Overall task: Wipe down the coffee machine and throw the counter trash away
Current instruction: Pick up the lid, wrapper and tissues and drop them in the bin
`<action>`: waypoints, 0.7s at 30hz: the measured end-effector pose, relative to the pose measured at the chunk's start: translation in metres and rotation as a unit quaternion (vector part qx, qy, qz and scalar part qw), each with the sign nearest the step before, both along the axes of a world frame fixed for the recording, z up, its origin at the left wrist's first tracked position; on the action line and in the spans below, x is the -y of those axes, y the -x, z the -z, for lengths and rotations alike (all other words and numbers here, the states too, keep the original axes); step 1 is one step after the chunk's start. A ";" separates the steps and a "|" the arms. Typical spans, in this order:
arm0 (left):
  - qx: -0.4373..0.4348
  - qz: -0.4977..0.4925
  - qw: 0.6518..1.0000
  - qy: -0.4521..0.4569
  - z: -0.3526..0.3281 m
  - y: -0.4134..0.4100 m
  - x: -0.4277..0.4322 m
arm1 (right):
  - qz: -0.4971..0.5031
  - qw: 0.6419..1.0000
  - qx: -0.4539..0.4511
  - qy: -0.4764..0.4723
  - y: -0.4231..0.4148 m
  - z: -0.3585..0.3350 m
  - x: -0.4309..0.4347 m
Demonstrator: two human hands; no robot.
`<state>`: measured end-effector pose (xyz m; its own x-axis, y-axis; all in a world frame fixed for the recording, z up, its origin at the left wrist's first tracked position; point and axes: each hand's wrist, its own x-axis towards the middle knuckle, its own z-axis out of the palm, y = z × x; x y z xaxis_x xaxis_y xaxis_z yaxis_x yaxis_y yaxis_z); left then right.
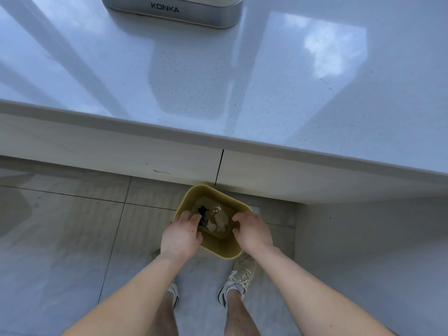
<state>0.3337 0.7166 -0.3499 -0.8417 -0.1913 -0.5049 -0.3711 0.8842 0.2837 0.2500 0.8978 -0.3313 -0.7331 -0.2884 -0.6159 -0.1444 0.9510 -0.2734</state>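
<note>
A yellow trash bin [218, 251] stands on the floor against the cabinet base, between my feet and the counter. In its bottom lie a dark crumpled wrapper [203, 215], pale paper scraps [221, 223] and a bit of clear plastic [216, 209]. My left hand [181, 236] hovers over the bin's left rim, fingers curled downward, thumb held away, with the dark wrapper just past its fingertips. My right hand [252, 232] hovers over the right rim with fingers apart and nothing in it. The silver base of the KONKA machine [169, 10] sits at the counter's far edge.
The glossy pale countertop [242, 81] fills the upper half, its front edge overhanging light cabinet doors [145, 154]. Grey floor tiles [60, 238] spread to the left. My two sneakers [238, 277] stand just behind the bin.
</note>
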 end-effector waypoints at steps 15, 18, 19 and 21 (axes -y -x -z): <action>-0.043 0.039 0.998 0.038 -0.046 0.007 0.016 | -0.023 0.999 -0.027 0.020 -0.001 -0.037 0.014; -0.043 0.044 0.997 0.049 -0.077 0.001 0.022 | -0.027 0.998 -0.051 0.029 -0.006 -0.068 0.015; -0.046 0.046 0.996 0.054 -0.089 -0.001 0.025 | -0.029 0.997 -0.059 0.034 -0.008 -0.080 0.015; -0.057 0.045 0.995 0.063 -0.115 -0.005 0.032 | -0.035 0.996 -0.072 0.041 -0.010 -0.103 0.015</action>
<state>0.3385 0.6845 -0.2347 -0.9089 -0.1690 -0.3813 -0.2609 0.9437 0.2034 0.2601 0.8828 -0.2278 -0.7887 -0.3867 -0.4780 -0.2520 0.9125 -0.3223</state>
